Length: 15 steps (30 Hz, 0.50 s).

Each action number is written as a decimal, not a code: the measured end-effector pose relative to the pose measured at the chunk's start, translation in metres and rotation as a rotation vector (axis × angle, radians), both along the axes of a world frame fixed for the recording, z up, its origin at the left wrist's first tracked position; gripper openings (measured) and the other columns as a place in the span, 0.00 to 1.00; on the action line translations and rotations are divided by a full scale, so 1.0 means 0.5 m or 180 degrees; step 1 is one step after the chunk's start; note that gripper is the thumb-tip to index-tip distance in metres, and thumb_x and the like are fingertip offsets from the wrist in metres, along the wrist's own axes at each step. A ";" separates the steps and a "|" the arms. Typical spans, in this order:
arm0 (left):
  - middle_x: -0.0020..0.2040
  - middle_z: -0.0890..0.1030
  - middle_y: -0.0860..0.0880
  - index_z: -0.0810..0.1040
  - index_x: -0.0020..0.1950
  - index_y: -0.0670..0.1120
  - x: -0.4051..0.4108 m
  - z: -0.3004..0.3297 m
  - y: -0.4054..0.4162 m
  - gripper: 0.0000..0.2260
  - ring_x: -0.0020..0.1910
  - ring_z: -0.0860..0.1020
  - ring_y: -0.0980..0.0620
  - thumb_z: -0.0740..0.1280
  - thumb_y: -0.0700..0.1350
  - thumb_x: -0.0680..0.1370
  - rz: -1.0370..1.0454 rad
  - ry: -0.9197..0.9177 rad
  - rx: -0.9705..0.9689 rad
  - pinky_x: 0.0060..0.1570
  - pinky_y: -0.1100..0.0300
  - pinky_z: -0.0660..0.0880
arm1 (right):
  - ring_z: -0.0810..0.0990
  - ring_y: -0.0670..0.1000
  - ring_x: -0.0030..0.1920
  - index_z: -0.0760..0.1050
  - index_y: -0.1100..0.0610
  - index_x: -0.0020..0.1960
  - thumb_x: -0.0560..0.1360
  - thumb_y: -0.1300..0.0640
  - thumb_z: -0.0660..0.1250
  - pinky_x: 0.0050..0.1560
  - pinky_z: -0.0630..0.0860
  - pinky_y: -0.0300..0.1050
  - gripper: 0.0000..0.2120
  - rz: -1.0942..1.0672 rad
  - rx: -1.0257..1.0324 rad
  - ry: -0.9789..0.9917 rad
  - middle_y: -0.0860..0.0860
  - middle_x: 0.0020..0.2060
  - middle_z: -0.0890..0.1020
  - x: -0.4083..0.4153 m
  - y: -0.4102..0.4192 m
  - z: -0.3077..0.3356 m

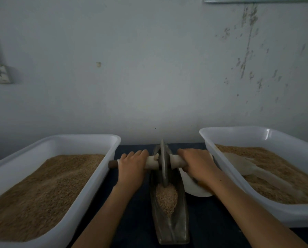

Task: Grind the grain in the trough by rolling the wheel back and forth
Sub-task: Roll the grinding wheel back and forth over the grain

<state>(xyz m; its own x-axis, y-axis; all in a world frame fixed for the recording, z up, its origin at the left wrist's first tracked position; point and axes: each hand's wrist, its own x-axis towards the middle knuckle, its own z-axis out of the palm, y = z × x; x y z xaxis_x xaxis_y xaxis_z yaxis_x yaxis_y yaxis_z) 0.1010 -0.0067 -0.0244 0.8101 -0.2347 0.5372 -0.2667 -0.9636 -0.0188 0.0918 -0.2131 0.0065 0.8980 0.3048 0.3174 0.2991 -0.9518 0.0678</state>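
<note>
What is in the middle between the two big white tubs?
In the head view, the metal trough holding grain, with the wheel standing in it, lies between the left tub and right tub.

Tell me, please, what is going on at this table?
A person is grinding grain. The left hand and right hand grip the pale handle on either side of a grey metal wheel, which stands in a narrow dark trough. Tan grain is heaped just in front of it.

The scene is dimly and evenly lit; soft blur is seen throughout, edges are bowed by wide-angle distortion, and shadows are faint.
</note>
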 end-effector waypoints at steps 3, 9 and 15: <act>0.54 0.76 0.54 0.69 0.55 0.52 -0.021 0.020 0.005 0.09 0.53 0.73 0.53 0.65 0.48 0.77 -0.0032 -0.0037 0.0054 0.53 0.58 0.65 | 0.80 0.54 0.51 0.72 0.54 0.58 0.77 0.57 0.63 0.46 0.72 0.45 0.09 0.0021 0.0086 -0.0114 0.52 0.50 0.80 -0.017 -0.004 0.016; 0.55 0.76 0.53 0.68 0.57 0.51 -0.067 0.023 0.008 0.11 0.54 0.73 0.52 0.65 0.48 0.77 -0.0080 0.0117 0.0329 0.53 0.59 0.63 | 0.79 0.53 0.48 0.68 0.50 0.48 0.77 0.57 0.63 0.51 0.76 0.49 0.04 0.0173 0.0181 0.0318 0.51 0.49 0.80 -0.055 -0.016 0.002; 0.57 0.74 0.55 0.66 0.58 0.52 -0.096 0.005 0.012 0.13 0.55 0.72 0.53 0.65 0.49 0.77 -0.0145 0.0328 0.0359 0.55 0.58 0.63 | 0.78 0.50 0.44 0.66 0.49 0.45 0.75 0.55 0.64 0.40 0.69 0.43 0.06 0.0335 0.0254 0.0377 0.47 0.44 0.79 -0.069 -0.028 -0.026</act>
<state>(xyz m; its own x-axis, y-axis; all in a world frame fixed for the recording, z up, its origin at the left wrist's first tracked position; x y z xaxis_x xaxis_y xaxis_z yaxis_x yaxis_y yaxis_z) 0.0528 -0.0009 -0.0219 0.8467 -0.3267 0.4199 -0.3163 -0.9437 -0.0966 0.0574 -0.2269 -0.0065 0.8950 0.3771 0.2380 0.3988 -0.9158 -0.0484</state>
